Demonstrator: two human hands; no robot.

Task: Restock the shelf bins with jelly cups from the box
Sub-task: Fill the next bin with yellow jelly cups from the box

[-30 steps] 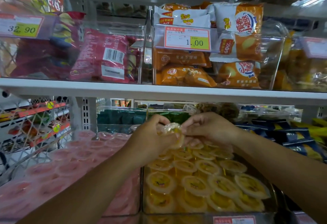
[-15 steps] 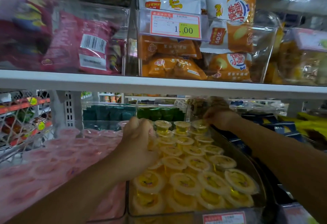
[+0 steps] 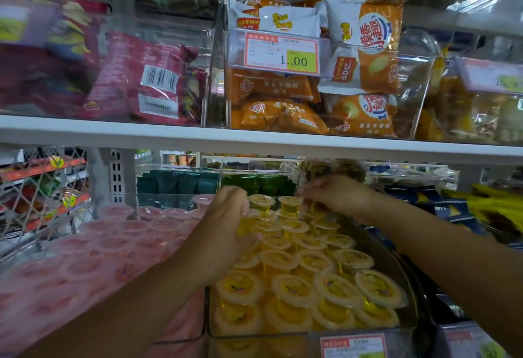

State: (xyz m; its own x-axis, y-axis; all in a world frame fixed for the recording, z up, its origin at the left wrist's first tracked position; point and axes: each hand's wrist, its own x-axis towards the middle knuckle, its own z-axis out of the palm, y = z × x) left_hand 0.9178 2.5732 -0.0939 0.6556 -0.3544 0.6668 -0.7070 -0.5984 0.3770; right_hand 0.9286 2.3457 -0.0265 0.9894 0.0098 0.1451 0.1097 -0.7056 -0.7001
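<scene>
1. The left hand (image 3: 226, 224) has its fingers (image 3: 236, 200) bent in tight. One yellow cup leans right against them, just under the knuckles. I cannot tell if the fingers grip it or only push on it.
2. The right hand (image 3: 336, 192) reaches to the back. Its fingertips (image 3: 308, 193) are bent down and close together, right over the last row of cups. It is blurry there, so I cannot tell if they pinch a cup.
3. The yellow jelly cups (image 3: 305, 261) fill the clear bin (image 3: 283, 339). They run from the front wall, below both wrists, to the back row at the fingertips. They lie in layers, one on top of another. The box is not in view.
4. The cups between the two sets of fingers stand on the lids of other cups. I think a small bump from a knuckle could tip one over, and then its neighbours could slide too.
5. The pink jelly cups (image 3: 113, 244) lie in the next bin, just to the left of the left fingers. If the leaning cup slips out, it could drop over the wall and get mixed in with the pink ones.
6. The shelf board (image 3: 254, 138) hangs above both hands, and there is little room. A fast lift could knock the fingers on it and shake a cup loose.
7. The cups look thin and soft. A hard squeeze might pop a lid.
</scene>
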